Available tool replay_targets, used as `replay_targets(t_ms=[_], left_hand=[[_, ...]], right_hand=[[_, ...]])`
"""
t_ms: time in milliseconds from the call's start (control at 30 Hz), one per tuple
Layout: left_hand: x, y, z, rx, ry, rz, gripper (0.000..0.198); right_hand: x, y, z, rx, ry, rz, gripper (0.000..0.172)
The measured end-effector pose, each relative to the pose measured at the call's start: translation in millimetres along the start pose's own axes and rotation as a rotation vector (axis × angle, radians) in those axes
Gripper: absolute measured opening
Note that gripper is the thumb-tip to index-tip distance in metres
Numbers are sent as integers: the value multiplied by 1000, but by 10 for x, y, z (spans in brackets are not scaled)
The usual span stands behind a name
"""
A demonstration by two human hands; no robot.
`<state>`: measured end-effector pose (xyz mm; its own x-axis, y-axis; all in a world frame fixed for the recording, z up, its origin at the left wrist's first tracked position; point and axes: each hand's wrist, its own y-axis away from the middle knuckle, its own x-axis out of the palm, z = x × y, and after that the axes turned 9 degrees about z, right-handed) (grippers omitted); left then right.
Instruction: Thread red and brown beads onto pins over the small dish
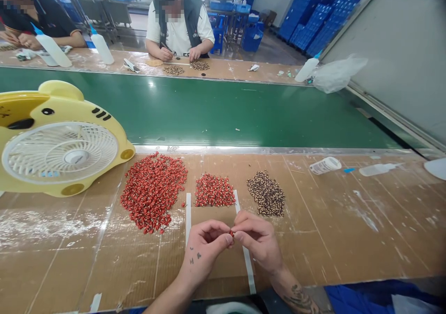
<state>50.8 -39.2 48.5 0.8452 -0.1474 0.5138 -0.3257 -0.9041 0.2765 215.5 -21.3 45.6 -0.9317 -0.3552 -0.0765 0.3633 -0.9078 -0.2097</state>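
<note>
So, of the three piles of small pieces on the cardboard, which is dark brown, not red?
The rightmost pile. Its pieces are dark brown with pale marks; the large pile and the middle pile are red.

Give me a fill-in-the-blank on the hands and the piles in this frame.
The small piece between the left hand and right hand is ____.
The dark speckled pile lies to the ____ of the smaller red pile.
A yellow fan sits beside the ____ red pile.

Answers: red; right; larger.

Glossy red beads [153,193], 11 o'clock, on matt brown cardboard [313,230]; glossy yellow plastic fan housing [59,93], 10 o'clock
</note>
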Motion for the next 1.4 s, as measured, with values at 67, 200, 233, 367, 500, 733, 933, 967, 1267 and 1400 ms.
replay_targets(t_ms=[67, 200, 233, 367, 500, 733, 933, 967, 1267, 1400], left_hand=[[-6, 28, -22, 61, -145, -39, 3], [-46, 87, -58, 285, -474, -65, 8], [-59, 95, -63, 344, -550, -56, 11], [-93, 100, -100, 708, -792, 4, 25], [-95, 106, -186, 1047, -927, 63, 24], [-109, 206, -287, 1079, -1091, 153, 22], [-126, 232, -281, 1017, -1149, 159, 31], [-126, 232, -279, 1009, -1154, 161, 32], [-152, 171, -219, 888, -1145, 115, 33], [-250, 78, -132, 652, -1104, 94, 22]], right_hand=[[15, -9, 30, 44, 14, -11, 8], [37, -3, 89, 74, 69, -29, 5], [37, 4, 113, 64, 99, -23, 6], [21, 36, 229, -42, 231, 56, 14], [-8, 44, 317, -171, 293, 129, 17], [-27, 28, 387, -296, 358, 220, 19], [-6, 28, 328, -299, 403, 247, 21], [-3, 28, 317, -302, 400, 246, 21], [3, 0, 224, -204, 385, 207, 13], [26, -7, 180, -43, 424, 167, 13]])
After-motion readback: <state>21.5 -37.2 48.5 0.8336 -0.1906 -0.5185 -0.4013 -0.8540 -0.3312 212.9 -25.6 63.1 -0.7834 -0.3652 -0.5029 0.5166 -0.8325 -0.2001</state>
